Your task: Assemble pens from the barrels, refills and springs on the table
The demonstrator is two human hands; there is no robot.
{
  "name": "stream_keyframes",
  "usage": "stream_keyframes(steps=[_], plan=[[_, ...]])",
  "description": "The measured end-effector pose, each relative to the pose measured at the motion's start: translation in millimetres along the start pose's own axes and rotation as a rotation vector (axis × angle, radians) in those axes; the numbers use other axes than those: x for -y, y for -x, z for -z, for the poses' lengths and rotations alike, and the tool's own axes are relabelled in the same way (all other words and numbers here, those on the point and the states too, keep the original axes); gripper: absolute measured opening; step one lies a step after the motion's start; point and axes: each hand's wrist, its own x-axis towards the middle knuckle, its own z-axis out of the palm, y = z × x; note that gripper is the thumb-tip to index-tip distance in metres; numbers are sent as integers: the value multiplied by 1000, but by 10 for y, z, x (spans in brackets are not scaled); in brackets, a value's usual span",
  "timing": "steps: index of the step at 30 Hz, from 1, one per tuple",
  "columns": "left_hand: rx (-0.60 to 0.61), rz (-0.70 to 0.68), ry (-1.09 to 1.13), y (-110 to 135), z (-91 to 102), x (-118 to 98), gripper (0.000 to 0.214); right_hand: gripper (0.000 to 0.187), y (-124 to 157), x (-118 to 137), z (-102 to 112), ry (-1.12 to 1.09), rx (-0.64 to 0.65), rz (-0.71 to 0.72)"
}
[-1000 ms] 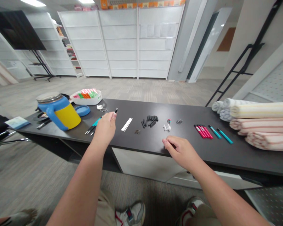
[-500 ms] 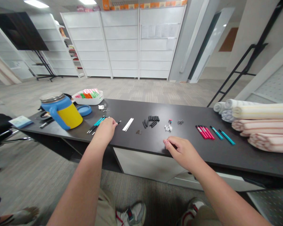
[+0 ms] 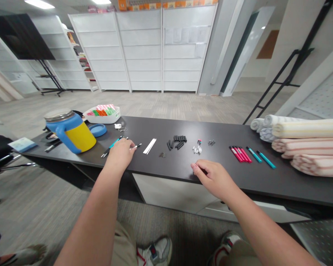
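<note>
My left hand [image 3: 120,153] rests low on the dark table [image 3: 266,181], its fingers pinched on a thin pen [image 3: 137,146] with a white body and black tip that lies on the surface. Just left of it lie a few teal and black pens [image 3: 111,145]. My right hand [image 3: 214,177] sits on the table's front edge with its fingers curled and nothing visible in them. Between the hands lie white strips [image 3: 150,146], tiny springs [image 3: 162,155], black caps [image 3: 178,142] and small white parts [image 3: 196,149].
Red pens [image 3: 240,154] and teal pens [image 3: 260,156] lie to the right, beside rolled towels [image 3: 308,144]. At the left stand a yellow and blue jug [image 3: 73,133], a blue lid [image 3: 97,129] and a white tray [image 3: 102,115]. White shelving stands across the floor behind.
My left hand, which held the pen up above the table, has lowered it onto the surface next to the teal pens. My right hand has stayed put.
</note>
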Motion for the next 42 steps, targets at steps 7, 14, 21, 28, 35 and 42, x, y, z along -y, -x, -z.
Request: stream_keyframes(steps=[7,14,21,28,35,42], plan=[[-12,109,-168,3,30,19,23,45,0,11,2,-5,4,-3],[-46,140,-239,23,41,19,27,45,4,-9,-15,-1,-1,3],[-66,187,-256,21,54,-32,25,45,9,-28,-29,0,-1,14],[4,239,-243,90,199,-18,27,45,5,0,-13,-16,-6,12],[64,334,-283,103,232,29,29,45,5,0,-18,-16,-5,18],[46,349,-303,86,170,71,30,45,5,-4,-23,-9,-2,18]])
